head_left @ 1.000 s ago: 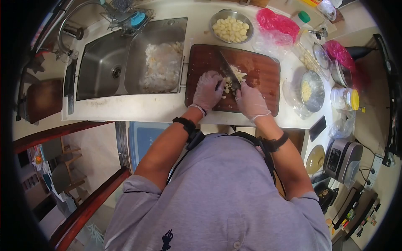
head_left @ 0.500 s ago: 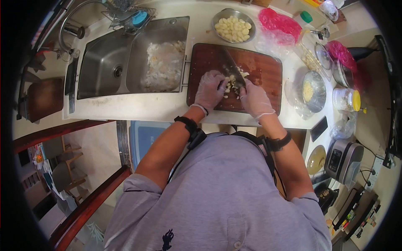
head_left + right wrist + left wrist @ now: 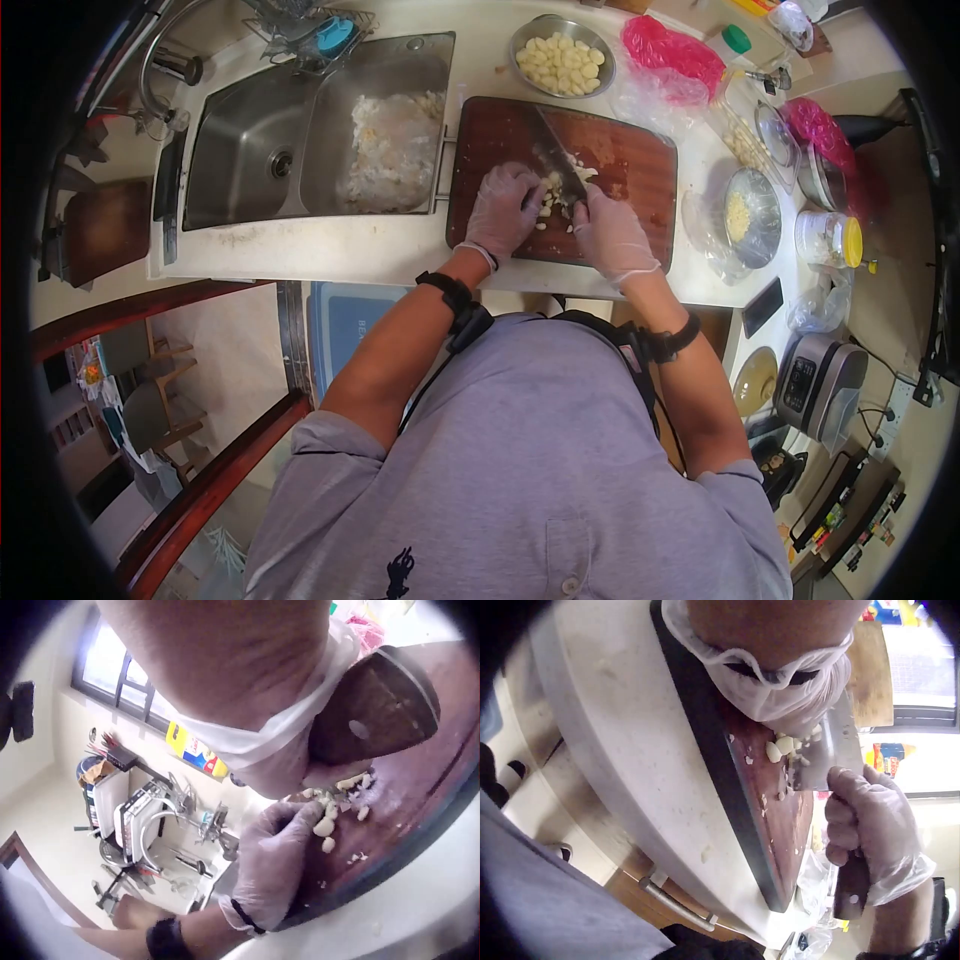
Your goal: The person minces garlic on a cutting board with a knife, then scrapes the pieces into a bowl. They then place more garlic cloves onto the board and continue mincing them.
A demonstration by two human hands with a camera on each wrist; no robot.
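My gloved right hand (image 3: 610, 235) grips the dark handle (image 3: 851, 889) of a cleaver (image 3: 555, 150), its blade slanting across the wooden cutting board (image 3: 630, 180). Chopped garlic (image 3: 546, 208) lies along the blade and between both hands. On the board's left side, my gloved left hand (image 3: 502, 212) has its fingers curled against the garlic, right beside the blade. In the right wrist view, the left fingertips (image 3: 304, 814) pinch at the garlic pieces; the cleaver handle and right hand partly hide this spot.
Behind the board stands a metal bowl (image 3: 517, 75) of peeled garlic cloves. To the right are a plastic-lined bowl (image 3: 768, 225) with minced garlic and a yellow-lidded jar (image 3: 825, 238). Left of the board is a double sink (image 3: 240, 180), with pale peelings in one basin.
The cleaver's blade has shifted slightly, staying over the garlic. Both hands stay nearly in place on the board; the whole view has moved a little.
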